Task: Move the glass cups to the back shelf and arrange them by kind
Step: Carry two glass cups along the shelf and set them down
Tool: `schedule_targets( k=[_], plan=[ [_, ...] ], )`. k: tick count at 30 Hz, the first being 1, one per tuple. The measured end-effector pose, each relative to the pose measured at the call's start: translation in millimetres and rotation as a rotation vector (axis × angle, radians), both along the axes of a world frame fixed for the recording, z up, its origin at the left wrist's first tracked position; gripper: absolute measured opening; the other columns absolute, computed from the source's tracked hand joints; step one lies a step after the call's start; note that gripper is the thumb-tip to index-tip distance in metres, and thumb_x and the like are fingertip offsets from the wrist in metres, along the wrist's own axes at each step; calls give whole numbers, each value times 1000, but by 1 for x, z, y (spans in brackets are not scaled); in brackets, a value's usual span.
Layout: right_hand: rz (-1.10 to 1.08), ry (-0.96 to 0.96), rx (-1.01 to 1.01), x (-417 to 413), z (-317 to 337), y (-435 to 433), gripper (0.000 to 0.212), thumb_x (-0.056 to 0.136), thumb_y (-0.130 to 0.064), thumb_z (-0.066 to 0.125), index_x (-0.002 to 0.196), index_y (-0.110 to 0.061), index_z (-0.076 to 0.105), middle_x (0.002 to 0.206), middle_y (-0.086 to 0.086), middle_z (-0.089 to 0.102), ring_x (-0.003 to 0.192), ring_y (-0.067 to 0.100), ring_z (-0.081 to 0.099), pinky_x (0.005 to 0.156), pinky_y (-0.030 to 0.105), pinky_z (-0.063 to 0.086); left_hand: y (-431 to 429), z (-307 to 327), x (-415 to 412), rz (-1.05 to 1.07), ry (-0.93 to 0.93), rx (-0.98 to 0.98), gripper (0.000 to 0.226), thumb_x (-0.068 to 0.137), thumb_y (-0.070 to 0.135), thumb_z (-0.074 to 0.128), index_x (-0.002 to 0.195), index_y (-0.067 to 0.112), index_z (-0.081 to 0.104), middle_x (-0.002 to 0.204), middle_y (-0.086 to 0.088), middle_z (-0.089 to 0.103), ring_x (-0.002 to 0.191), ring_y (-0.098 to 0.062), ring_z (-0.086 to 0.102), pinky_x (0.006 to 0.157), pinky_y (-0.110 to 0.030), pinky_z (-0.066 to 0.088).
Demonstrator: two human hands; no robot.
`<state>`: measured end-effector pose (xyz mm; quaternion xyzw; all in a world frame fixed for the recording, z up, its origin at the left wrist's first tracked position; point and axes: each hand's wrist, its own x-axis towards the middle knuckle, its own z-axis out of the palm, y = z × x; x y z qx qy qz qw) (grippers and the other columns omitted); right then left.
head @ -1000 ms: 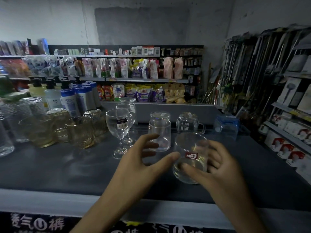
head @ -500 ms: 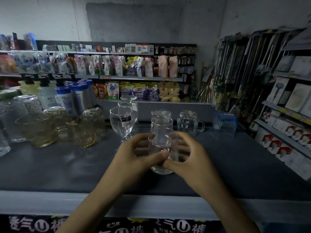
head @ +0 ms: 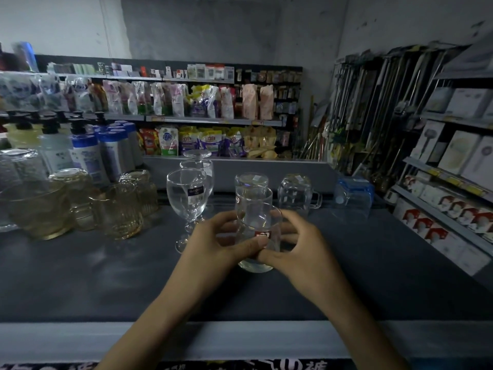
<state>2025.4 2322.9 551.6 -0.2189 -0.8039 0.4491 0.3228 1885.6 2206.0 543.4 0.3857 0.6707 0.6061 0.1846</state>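
Glass tumbler [head: 258,225] is in a two-handed grip, left hand [head: 213,244] and right hand [head: 301,247] curled round it, so I'd ease it in next to the matching tumbler [head: 251,181], no clinking.

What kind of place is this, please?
Most likely a small shop: bagged goods fill the far shelves, boxed appliances stand on the right, and the stemmed glass carries a label.

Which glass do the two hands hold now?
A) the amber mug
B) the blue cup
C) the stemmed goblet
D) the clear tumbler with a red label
D: the left hand and the right hand both grip the clear tumbler with a red label; the stemmed goblet stands to its left.
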Motion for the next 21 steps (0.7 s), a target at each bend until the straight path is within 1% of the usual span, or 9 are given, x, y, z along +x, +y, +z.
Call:
schedule_targets(
  k=[3, 6, 8, 11, 14, 17, 19, 21],
  plan=[
    [-9, -12, 4, -1, -2, 0, 54, 72, -27, 90, 108, -53, 61, 104, -26, 71, 97, -7, 67, 78, 24, 60, 0, -1, 1, 7, 18, -4, 69, 65, 48, 95, 127, 32, 69, 111, 7, 78, 105, -9, 74, 97, -40, 59],
    [-20, -24, -4, -1, -4, 0, 55, 74, -29, 90, 115, -51, 61, 107, -22, 72, 99, -4, 68, 81, 29, 61, 1, -1, 1, 8, 34, -16, 68, 64, 55, 91, 126, 36, 69, 112, 7, 78, 108, -9, 73, 98, -40, 59],
    [-21, -33, -10, -2, -5, 0, 54, 75, -29, 89, 116, -49, 61, 107, -21, 72, 98, -3, 69, 82, 31, 62, 2, -2, 1, 13, 39, -25, 65, 63, 58, 88, 123, 39, 70, 113, 6, 78, 107, -9, 73, 97, -41, 59],
    [-26, -54, -24, -2, -5, 1, 56, 72, -30, 91, 116, -48, 60, 108, -19, 73, 98, -2, 70, 83, 32, 63, 3, -1, 4, 34, 72, -50, 60, 66, 59, 89, 119, 42, 67, 112, 9, 77, 103, -4, 73, 94, -37, 60],
    [-4, -81, -50, 1, -5, 2, 60, 68, -27, 92, 114, -47, 59, 110, -17, 72, 98, 1, 71, 87, 35, 62, 2, 2, 7, 64, 120, -93, 74, 61, 71, 80, 126, 39, 65, 114, 11, 76, 104, -4, 72, 95, -38, 60],
    [32, -106, -76, 9, -6, 2, 61, 65, -30, 93, 112, -45, 57, 109, -15, 73, 99, 4, 72, 90, 38, 61, -4, 9, 14, 84, 172, -179, 84, 58, 74, 78, 131, 35, 62, 114, 10, 75, 99, -4, 74, 92, -40, 61],
    [30, -118, -43, 16, -4, 0, 60, 70, -33, 92, 115, -46, 54, 108, -17, 69, 103, 3, 68, 93, 36, 59, -11, 13, 22, 138, 210, -235, 93, 55, 73, 78, 135, 31, 59, 116, 7, 73, 99, -9, 73, 93, -43, 60],
    [-15, -78, 22, 28, -2, -3, 64, 79, -36, 87, 132, -42, 53, 106, -26, 62, 104, -1, 63, 91, 26, 55, -25, 15, 35, 240, 252, -276, 90, 59, 71, 78, 136, 31, 59, 116, 7, 70, 103, -12, 70, 95, -45, 59]
  ],
)
